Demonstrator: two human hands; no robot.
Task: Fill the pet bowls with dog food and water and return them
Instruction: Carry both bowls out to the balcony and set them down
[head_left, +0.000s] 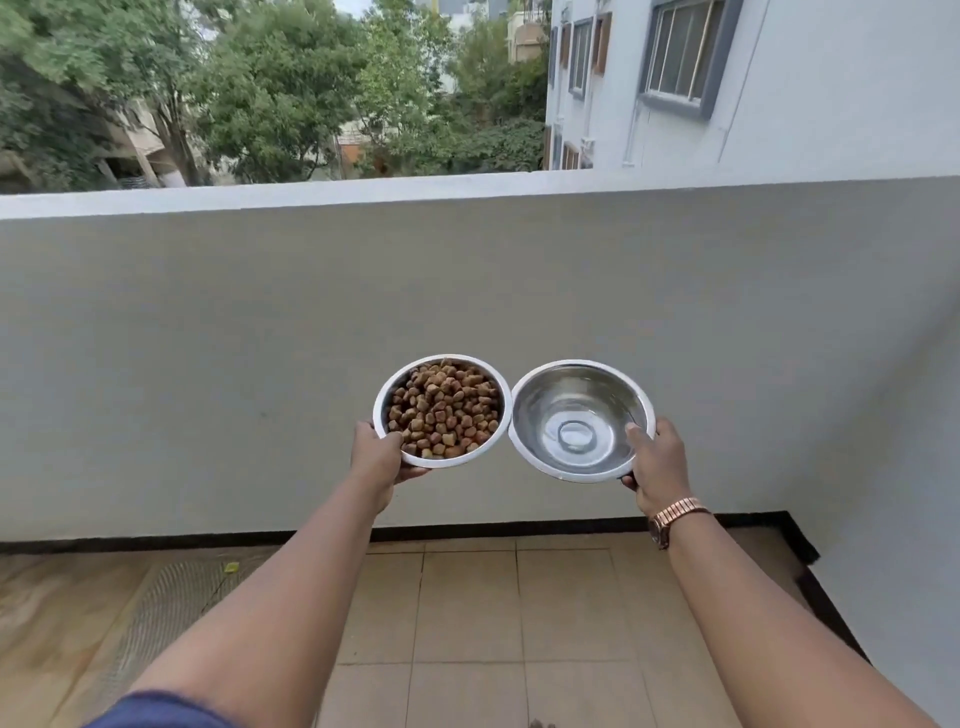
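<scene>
Both my forearms stretch out from the bottom edge, a blue sleeve (156, 709) at the left one. My left hand (375, 453) grips the near rim of the steel bowl of dog food (443, 410), thumb over the edge, kibble heaped inside. My right hand (657, 467), a rose-gold watch (672, 519) on its wrist, pinches the rim of the water bowl (576, 418), thumb inside; clear water lies in it. Their rims touch, held in the air before the grey balcony wall (208, 364). Below lies the tiled floor (467, 623). Beyond the wall stand trees (270, 88) and a white building (779, 78).
</scene>
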